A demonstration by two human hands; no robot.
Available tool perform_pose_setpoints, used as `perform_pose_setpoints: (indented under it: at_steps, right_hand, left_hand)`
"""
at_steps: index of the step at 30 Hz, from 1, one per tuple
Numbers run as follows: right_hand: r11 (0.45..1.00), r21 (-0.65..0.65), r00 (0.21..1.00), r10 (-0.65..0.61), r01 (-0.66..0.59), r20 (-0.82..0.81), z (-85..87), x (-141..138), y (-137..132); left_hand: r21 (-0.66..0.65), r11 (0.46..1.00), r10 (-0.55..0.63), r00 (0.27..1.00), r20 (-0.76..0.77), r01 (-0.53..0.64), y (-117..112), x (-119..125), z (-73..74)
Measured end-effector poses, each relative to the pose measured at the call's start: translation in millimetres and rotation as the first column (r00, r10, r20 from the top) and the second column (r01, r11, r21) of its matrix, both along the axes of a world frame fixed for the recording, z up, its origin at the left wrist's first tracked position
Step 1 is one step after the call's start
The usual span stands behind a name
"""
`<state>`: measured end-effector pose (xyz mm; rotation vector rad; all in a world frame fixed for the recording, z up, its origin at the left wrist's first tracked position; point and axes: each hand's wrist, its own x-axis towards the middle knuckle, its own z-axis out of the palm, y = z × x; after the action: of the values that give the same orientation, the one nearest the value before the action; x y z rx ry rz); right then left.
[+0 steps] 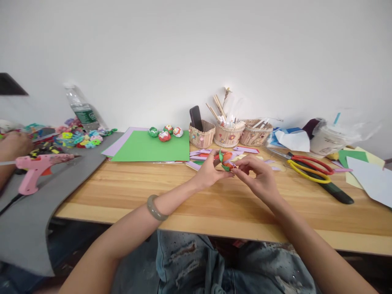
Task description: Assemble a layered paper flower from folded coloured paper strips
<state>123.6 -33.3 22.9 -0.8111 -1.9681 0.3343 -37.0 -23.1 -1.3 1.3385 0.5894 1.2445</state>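
Observation:
My left hand [210, 170] and my right hand [256, 174] meet above the wooden table [128, 192], both pinched on a small orange paper flower with green leaves [226, 159]. The left fingers wrap it from the left and underneath. From the right, my right thumb and forefinger grip its lower edge. A grey-green bangle [155, 208] circles my left wrist. Purple paper strips [199, 157] lie just behind the hands.
A green sheet [143, 149] bears finished paper flowers [164, 133]. Behind stand three stick-built pots [228, 134] with a phone. Red and yellow scissors [309, 167] lie at right beside a cup [329, 141]. At left, another person's hand [14, 145] holds a pink glue gun [33, 167] near a bottle [81, 108].

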Motion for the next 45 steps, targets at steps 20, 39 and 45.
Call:
perform_pose_setpoints:
  at_steps: [20, 39, 45]
  right_hand:
    - [0.993, 0.034, 0.992, -0.112, 0.114, -0.052, -4.3, -1.7, 1.6]
    - [0.98, -0.196, 0.988, 0.005, -0.036, -0.157, -0.2, 4.0, 4.2]
    - [0.897, -0.441, 0.971, -0.07, -0.04, -0.23, -0.5, 5.9, 11.4]
  left_hand:
    - [0.771, 0.629, 0.687, 0.532, -0.495, -0.094, -8.0, -2.9, -0.6]
    - [-0.506, 0.853, -0.058, 0.987, 0.151, 0.128, 11.0, -23.0, 17.7]
    - [-0.437, 0.899, 0.047, 0.985, 0.165, 0.03, 10.1, -18.7, 13.7]
